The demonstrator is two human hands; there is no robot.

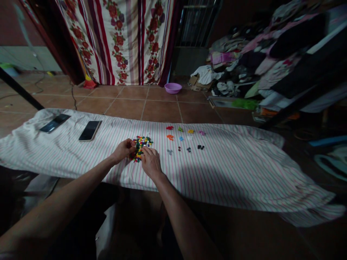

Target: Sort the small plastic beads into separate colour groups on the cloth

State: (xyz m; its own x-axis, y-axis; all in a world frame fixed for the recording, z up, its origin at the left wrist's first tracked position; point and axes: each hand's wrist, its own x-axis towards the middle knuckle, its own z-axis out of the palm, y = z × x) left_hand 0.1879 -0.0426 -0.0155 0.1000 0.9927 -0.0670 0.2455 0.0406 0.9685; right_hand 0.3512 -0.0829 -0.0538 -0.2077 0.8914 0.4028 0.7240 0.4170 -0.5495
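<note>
A mixed pile of tiny coloured pieces point(141, 141), in green, yellow, red, white and black, lies on the striped cloth point(114, 126). At its left edge is my left hand point(125, 150), fingers curled together; whatever is between the fingertips is too small to make out. My right hand point(151, 160) rests over the pile's right side with its fingers stretched out and pointing forward. Right of the pile, small groups sorted by colour stand in rows, among them red pieces point(169, 128), orange pieces point(170, 137), blue pieces point(181, 138), grey pieces point(169, 152) and black pieces point(201, 147).
Two phones, a tan-edged phone point(90, 130) and a dark phone point(55, 123), lie on the cloth's left part. Beyond the cloth are a tiled floor point(130, 108), a purple basin point(173, 88), a flowered curtain point(130, 43) and heaped clothes point(244, 57).
</note>
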